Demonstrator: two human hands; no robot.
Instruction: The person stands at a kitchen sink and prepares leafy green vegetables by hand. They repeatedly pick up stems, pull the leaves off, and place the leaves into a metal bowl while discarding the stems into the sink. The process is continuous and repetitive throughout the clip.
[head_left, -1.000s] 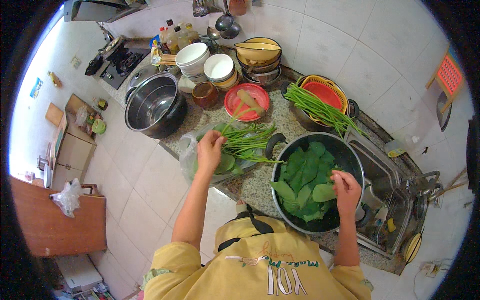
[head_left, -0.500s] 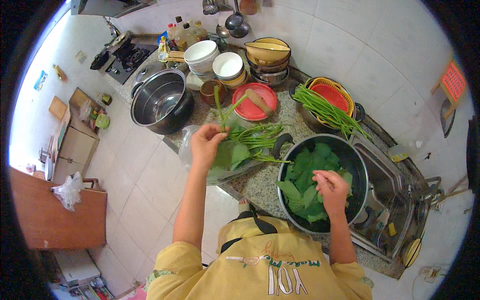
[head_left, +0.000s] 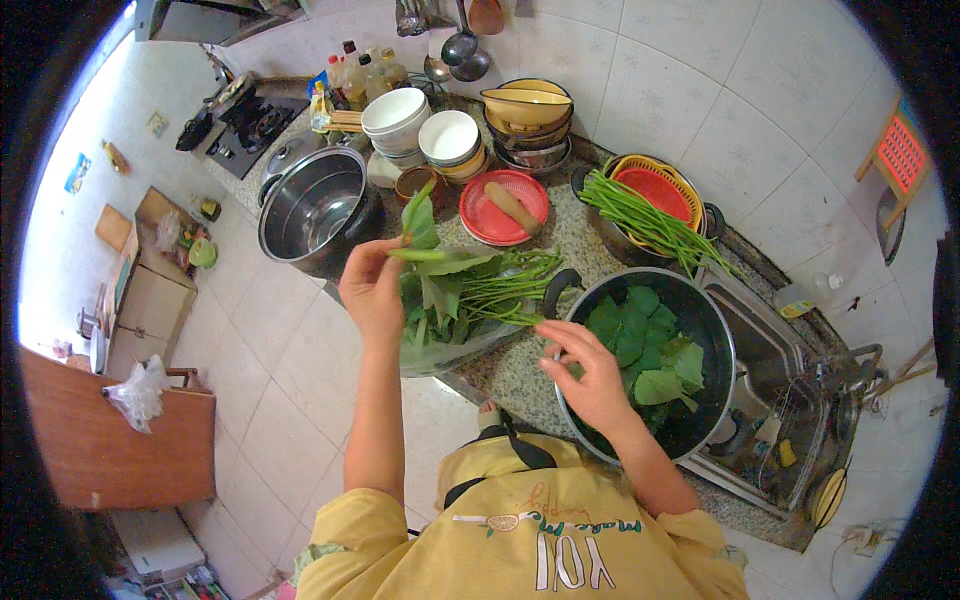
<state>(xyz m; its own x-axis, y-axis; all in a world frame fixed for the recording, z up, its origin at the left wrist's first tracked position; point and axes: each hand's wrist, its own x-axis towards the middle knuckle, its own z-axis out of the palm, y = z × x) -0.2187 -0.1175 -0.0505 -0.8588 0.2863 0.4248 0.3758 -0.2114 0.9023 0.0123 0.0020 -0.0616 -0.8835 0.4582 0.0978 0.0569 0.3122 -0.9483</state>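
Observation:
My left hand (head_left: 372,290) is closed in a pinch on a leafy green stem (head_left: 420,220), its leaves standing up from the fingers. Below it, more leafy greens (head_left: 440,295) lie in a clear plastic bag (head_left: 440,358). A row of long green stems (head_left: 505,282) stretches from the bag toward the black pot (head_left: 727,385). My right hand (head_left: 590,375) hovers over that pot's left rim, fingers apart and nothing visible in them. Its fingertips are close to the stem ends. Loose green leaves (head_left: 640,325) fill part of the pot.
A bundle of stems (head_left: 650,220) lies across a yellow basket (head_left: 690,180) behind the pot. The steel sink (head_left: 765,390) is on the right. A red colander (head_left: 505,235), stacked white bowls (head_left: 395,115) and a large empty pot (head_left: 315,210) stand farther back.
My right hand has moved left out of the pot's middle toward the stems. My left hand has shifted slightly left and now holds a leafy stem instead of bare stalks.

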